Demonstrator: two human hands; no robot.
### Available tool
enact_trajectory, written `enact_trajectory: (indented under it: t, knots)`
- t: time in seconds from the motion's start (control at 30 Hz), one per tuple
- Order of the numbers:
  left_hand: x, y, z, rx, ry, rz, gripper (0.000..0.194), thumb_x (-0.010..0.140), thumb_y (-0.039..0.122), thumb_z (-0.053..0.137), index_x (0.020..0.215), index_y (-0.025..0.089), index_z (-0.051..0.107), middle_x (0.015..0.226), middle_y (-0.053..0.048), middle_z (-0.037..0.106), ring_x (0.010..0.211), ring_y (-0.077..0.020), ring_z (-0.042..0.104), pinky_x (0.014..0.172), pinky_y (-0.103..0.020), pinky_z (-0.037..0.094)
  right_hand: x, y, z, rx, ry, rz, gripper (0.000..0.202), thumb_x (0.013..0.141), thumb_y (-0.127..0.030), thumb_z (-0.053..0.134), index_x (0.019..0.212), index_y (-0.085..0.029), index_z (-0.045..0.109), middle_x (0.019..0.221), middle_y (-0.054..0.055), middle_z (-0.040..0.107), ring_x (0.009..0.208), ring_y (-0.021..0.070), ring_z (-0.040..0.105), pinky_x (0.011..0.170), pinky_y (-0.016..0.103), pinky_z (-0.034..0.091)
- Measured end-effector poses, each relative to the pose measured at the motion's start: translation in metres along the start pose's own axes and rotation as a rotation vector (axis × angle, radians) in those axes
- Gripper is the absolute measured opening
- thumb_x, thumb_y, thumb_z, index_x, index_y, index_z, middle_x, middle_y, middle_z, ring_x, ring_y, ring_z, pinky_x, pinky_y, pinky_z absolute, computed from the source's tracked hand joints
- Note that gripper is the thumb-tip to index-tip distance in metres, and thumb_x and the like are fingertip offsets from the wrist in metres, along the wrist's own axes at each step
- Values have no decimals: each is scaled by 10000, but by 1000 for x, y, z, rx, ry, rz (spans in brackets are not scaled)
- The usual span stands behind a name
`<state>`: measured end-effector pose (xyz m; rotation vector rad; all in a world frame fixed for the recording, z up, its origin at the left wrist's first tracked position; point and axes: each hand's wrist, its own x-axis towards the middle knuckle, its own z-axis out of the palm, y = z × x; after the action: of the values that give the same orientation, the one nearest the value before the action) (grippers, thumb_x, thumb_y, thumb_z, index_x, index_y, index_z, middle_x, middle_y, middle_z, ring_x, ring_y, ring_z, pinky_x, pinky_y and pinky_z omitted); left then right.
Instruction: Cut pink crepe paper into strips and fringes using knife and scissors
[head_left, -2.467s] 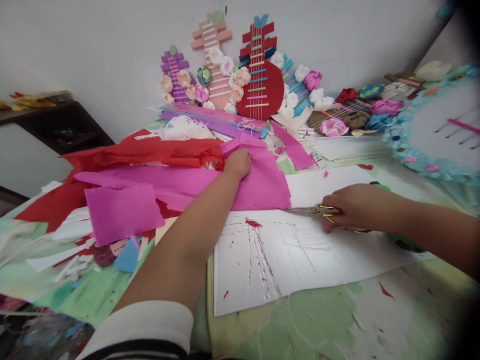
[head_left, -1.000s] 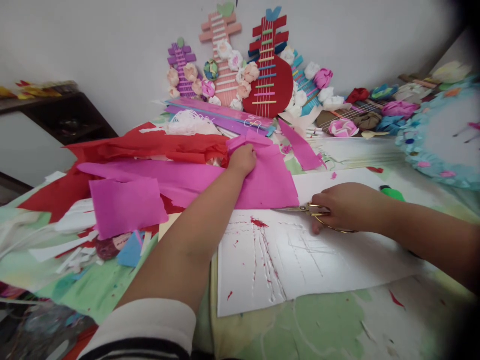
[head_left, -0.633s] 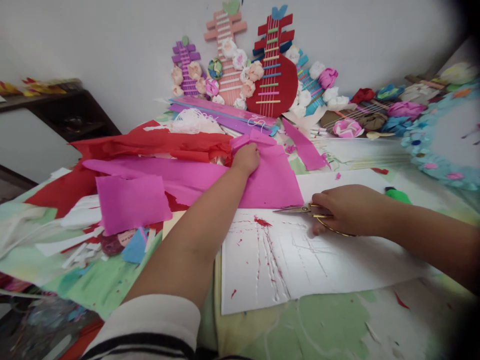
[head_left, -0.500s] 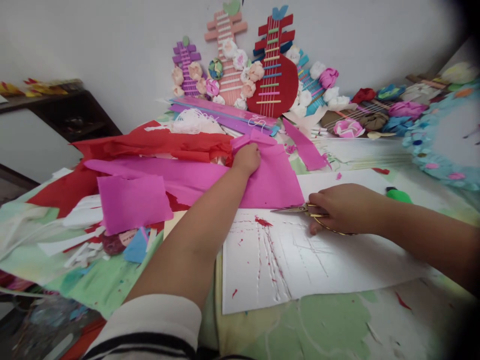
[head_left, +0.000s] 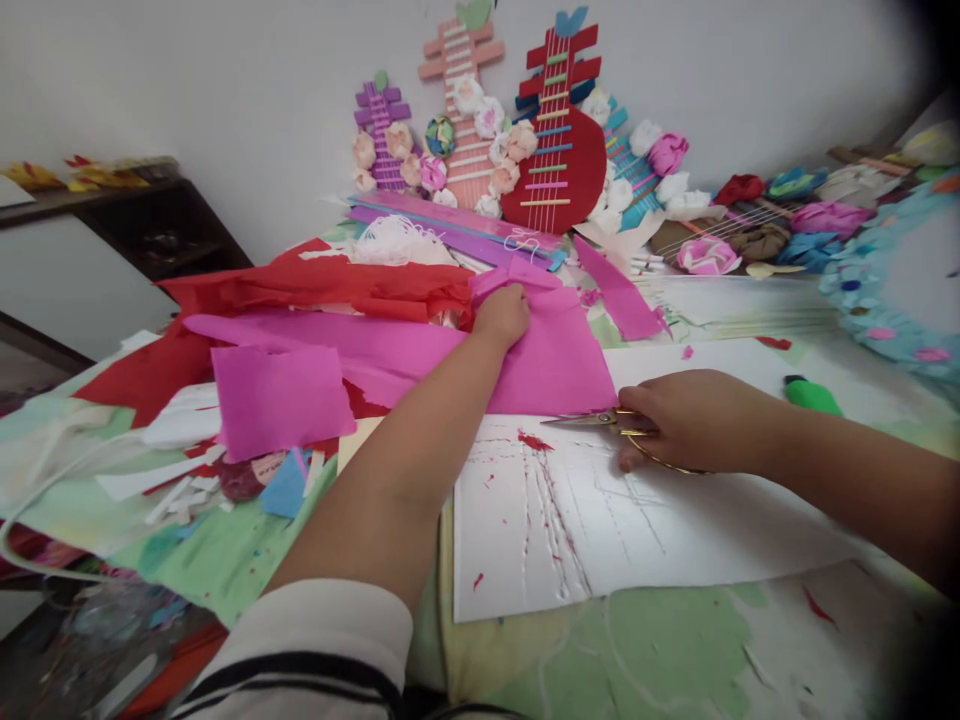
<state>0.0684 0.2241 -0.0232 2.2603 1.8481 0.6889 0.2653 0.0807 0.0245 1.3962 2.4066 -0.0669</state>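
Note:
My right hand (head_left: 679,415) is closed around gold-handled scissors (head_left: 600,420), fingers in the loops. The blades point left along the near edge of a bright pink sheet of crepe paper (head_left: 559,360). Farther back, my left hand (head_left: 504,315) is closed on the same paper, its fingertips mostly hidden. Beneath the scissors lies a white board (head_left: 540,560) marked with scored lines and red scraps. A smaller pink piece (head_left: 281,400) rests to the left, and crumpled red paper (head_left: 330,285) is spread behind.
Decorated paper instruments, among them a red one (head_left: 555,165), lean against the wall. White string (head_left: 397,242) sits before them. A green object (head_left: 814,397) lies right of the board, near a round blue-rimmed decoration (head_left: 862,300). Paper strips (head_left: 184,490) clutter the left side.
The whole view has shifted slightly, so things appear a little farther right. Both hands, the scissors and the pink paper keep nearly the same positions relative to each other.

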Motion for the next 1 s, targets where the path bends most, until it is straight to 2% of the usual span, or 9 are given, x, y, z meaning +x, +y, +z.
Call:
enact_trajectory:
  t: [0.23,0.43,0.63,0.7,0.87,1.0]
  knots:
    - [0,0,0,-6,4,4,226,831,202,339,885,152,553,963,-87,608,888,-177,534,786,-275,365,5,4,-1,22,-29,-13,350,709,-533,471,658,-191,522,667,54,602,617,184,526,493,253,222]
    - [0,1,0,-19,6,1,218,833,204,344,884,153,550,963,-85,605,896,-180,532,799,-279,366,3,-1,0,15,18,6,510,617,-694,445,721,-202,524,694,54,605,597,188,518,479,249,218]
    - [0,1,1,-38,16,1,201,830,203,357,870,153,548,941,-88,606,866,-180,542,786,-282,373,4,0,-1,29,-19,2,207,718,-389,479,652,-201,532,667,31,607,606,162,514,495,247,225]
    - [0,0,2,-42,24,1,203,831,208,354,858,156,548,923,-86,607,850,-184,546,774,-288,380,3,0,0,33,5,0,232,719,-420,477,661,-203,532,669,29,608,601,162,515,490,247,220]
    - [0,0,-1,-46,59,-4,197,826,188,350,831,165,545,879,-78,605,837,-181,547,755,-288,386,-6,0,8,-10,88,19,429,677,-623,436,745,-207,515,685,35,604,588,180,521,469,251,192]
    - [-2,7,-16,-44,106,24,194,828,192,344,820,170,537,888,-67,594,855,-177,530,754,-281,386,-11,4,11,-4,82,45,414,700,-602,412,750,-204,515,694,41,599,588,180,523,466,257,196]
